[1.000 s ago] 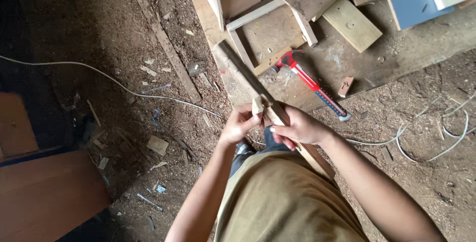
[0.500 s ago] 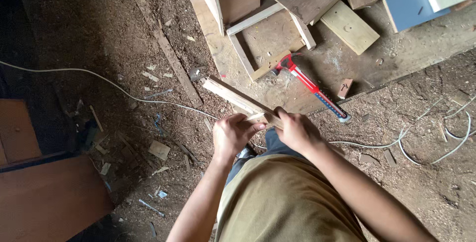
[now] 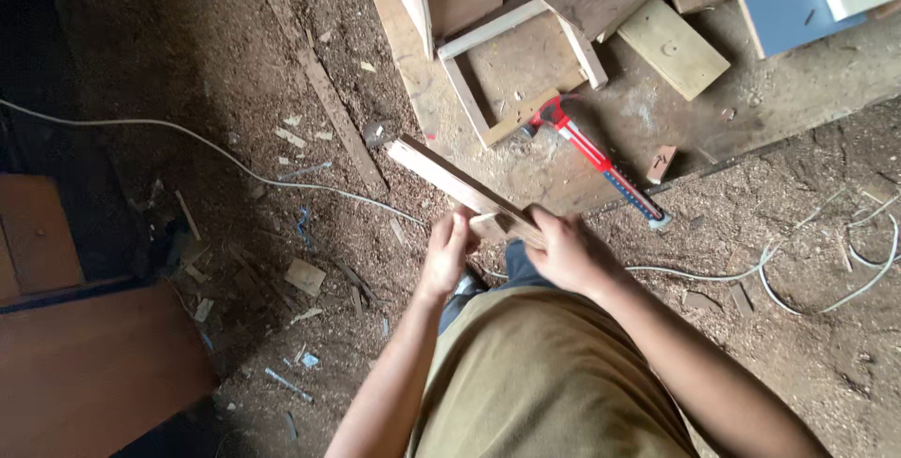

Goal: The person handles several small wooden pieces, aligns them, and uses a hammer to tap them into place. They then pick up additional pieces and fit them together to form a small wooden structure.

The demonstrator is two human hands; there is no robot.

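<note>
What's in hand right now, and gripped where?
A wooden strip, held by both hands at its near end: the right hand wraps that end, and the left hand pinches it just beside. The far end sticks out free, up and to the left.

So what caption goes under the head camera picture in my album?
Left hand and right hand grip a wooden strip over a sawdust floor.

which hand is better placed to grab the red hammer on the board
Right, probably. The right hand sits nearer the red hammer; the left hand is farther off. Both grip the wooden strip.
</note>
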